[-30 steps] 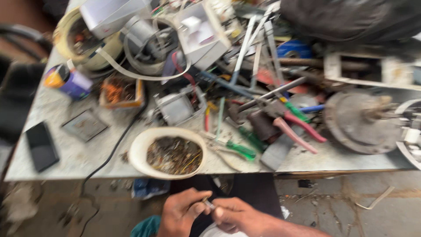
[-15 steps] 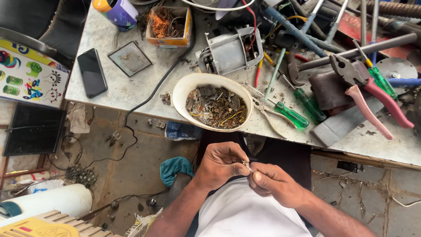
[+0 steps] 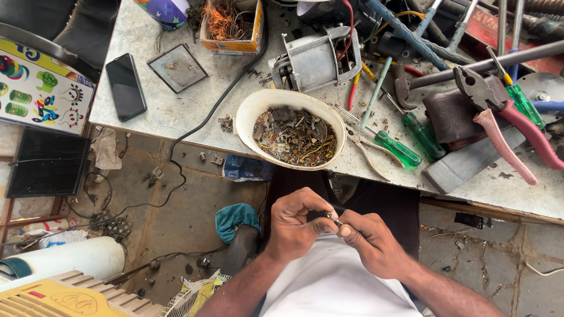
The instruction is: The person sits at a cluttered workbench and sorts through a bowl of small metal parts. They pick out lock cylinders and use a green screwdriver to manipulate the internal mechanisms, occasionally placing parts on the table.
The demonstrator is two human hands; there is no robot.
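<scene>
Metal bit [image 3: 332, 218] — mostly hidden — pinched between left hand [image 3: 298, 226], right hand [image 3: 371, 243].

Left hand [image 3: 296, 226] and right hand [image 3: 371, 242] meet over lap, fingertips pinched together, forearms angled inward.

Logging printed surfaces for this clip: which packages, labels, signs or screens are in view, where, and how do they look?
Smartphone: flat on the bench's left part, black rectangle, screen dark.
Small cardboard box: bench's top edge, orange and yellow, holding tangled copper wire.
Printed panel: left of the bench, white with multicoloured cartoon shapes.
Blue packet: on the floor under the bowl, crumpled.
</scene>
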